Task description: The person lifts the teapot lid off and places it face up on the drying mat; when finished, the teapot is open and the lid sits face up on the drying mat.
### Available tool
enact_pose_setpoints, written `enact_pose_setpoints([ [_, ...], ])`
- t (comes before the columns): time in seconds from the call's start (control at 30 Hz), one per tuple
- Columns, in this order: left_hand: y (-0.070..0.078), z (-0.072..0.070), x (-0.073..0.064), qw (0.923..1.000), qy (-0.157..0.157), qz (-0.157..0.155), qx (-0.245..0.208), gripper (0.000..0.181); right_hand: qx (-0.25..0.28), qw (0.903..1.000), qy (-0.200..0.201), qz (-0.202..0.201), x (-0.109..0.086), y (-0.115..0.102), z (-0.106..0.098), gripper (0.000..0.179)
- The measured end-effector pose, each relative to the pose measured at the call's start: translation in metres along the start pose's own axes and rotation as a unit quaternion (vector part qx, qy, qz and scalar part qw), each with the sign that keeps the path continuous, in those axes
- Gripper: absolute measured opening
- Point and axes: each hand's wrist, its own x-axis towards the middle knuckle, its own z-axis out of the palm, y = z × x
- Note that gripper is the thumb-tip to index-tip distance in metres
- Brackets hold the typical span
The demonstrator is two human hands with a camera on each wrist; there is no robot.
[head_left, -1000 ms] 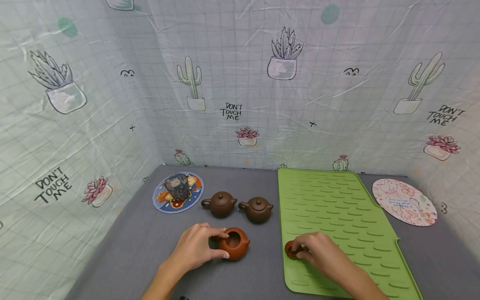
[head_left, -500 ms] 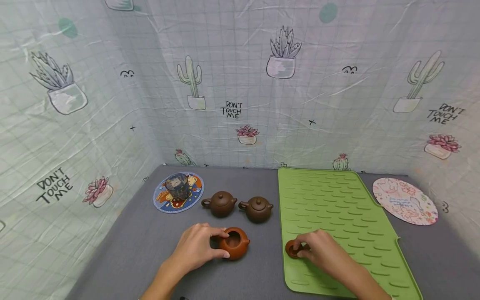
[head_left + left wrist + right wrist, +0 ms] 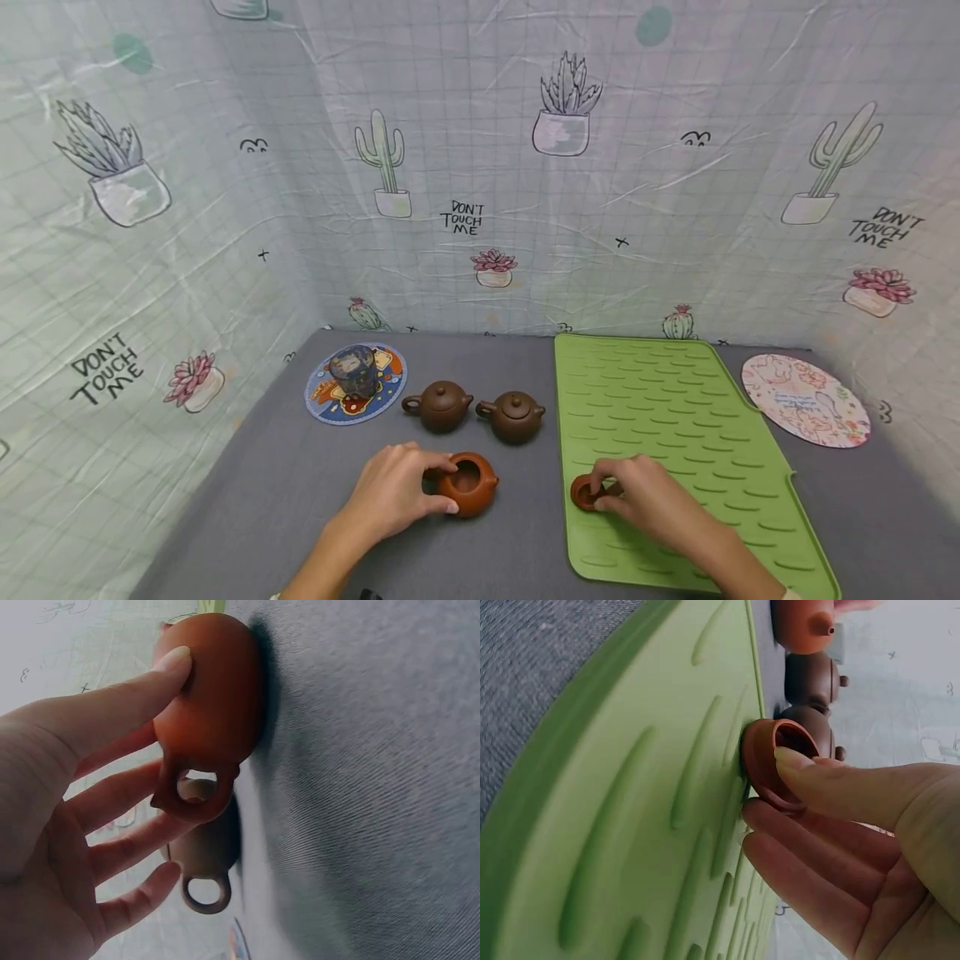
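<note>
A reddish-brown clay teapot [image 3: 480, 500] without its lid on stands on the grey cloth, its round mouth facing up. My left hand [image 3: 397, 492] pinches its body from the left, thumb on the near side and index finger at the mouth's rim. In the left wrist view, the teapot's handle [image 3: 196, 814] points towards my other fingers, which are spread. Over the green mat's left edge, my right hand [image 3: 648, 504] pinches the rim of the matching teapot lid [image 3: 761, 761] between thumb and fingers. The lid is upside down, its hollow side up, low at the mat.
Two dark brown lidded teapots [image 3: 442, 410] [image 3: 513, 421] stand behind the red one. A patterned cup [image 3: 354, 372] sits on a round blue mat [image 3: 318, 408] at the back left. The green mat [image 3: 675, 417] covers the right side, with a pink-patterned round mat [image 3: 806, 400] beyond.
My right fingers have shifted slightly right across the lid to its right rim. My left hand and the teapot have stayed in place.
</note>
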Motion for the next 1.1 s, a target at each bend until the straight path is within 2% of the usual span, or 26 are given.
enact_pose_setpoints([
  [0.17,-0.002,-0.006,0.003,0.9995,-0.019,0.026,0.004,0.046,0.016,0.9998,-0.015,0.003,0.0,-0.001,-0.005,0.021],
  [0.27,-0.002,-0.011,0.007,0.9987,-0.03,0.039,0.013,0.047,0.008,0.9997,-0.022,0.009,0.0,-0.003,-0.008,0.02],
  [0.5,0.008,-0.026,0.019,0.9967,-0.045,0.054,0.041,0.044,-0.098,0.9951,-0.002,-0.011,0.009,-0.009,-0.021,0.021],
  [0.7,0.013,-0.032,0.031,0.9966,-0.036,0.063,0.04,0.043,-0.135,0.9896,0.019,-0.044,0.024,-0.015,-0.029,0.022],
  [0.9,0.014,-0.029,0.042,0.9959,-0.012,0.082,0.036,0.042,-0.158,0.9833,0.051,-0.073,0.039,-0.019,-0.029,0.032],
  [1.1,0.017,-0.023,0.054,0.9975,0.005,0.07,0.002,0.041,-0.177,0.9783,0.072,-0.08,0.054,-0.024,-0.027,0.039],
])
